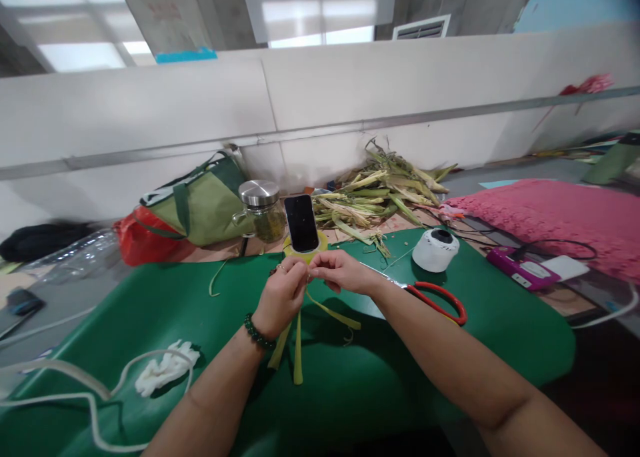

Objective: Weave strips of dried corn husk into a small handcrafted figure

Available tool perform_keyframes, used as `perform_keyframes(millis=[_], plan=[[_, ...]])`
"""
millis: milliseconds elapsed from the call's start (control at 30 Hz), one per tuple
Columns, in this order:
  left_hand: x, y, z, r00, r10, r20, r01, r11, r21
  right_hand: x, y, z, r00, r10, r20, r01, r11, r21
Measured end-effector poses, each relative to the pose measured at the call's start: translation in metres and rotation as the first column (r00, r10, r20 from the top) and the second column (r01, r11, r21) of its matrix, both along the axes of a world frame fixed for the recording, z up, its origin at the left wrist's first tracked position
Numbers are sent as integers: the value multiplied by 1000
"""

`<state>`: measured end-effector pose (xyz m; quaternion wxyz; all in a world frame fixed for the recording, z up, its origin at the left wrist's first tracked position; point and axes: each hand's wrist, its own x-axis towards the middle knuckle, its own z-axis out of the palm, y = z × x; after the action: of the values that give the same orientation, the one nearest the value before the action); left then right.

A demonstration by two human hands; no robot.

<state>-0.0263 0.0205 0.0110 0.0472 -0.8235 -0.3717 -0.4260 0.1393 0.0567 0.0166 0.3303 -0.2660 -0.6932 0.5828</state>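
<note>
You are pinching the strips [299, 353] between left hand [281, 298] and right hand [344, 271], fingers closed on them, over the table [150, 310]. They are looking light, limp and tearable, so holding near the join is probably suiting best.

Both hands [310, 280] on leaf strips [299, 350]

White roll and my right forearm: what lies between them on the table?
Red-handled scissors, flat on the green table, seen in the head view.
</note>
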Motion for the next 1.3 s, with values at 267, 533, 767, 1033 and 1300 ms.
perform_keyframes(millis=[267, 533, 767, 1033, 1300], plan=[[-1, 1, 2, 997, -34, 64, 34, 999, -7, -1, 5, -5, 990, -111, -90, 106, 992, -66], [-1, 1, 3, 995, -56, 82, 56, 998, 3, -1, 0, 0, 997, -77, 17, 76, 996, 52], [1, 1, 4, 989, -43, 142, 47, 999, -26, -4, -2, 0, 987, -155, -42, 158, 984, 81], [1, 0, 3, 993, -26, 117, 28, 999, -19, -6, -2, -1, 994, -100, -41, 97, 993, -67], [2, 0, 4, 992, -52, 117, 54, 998, -12, -7, 6, -10, 952, -269, -145, 237, 950, -203]])
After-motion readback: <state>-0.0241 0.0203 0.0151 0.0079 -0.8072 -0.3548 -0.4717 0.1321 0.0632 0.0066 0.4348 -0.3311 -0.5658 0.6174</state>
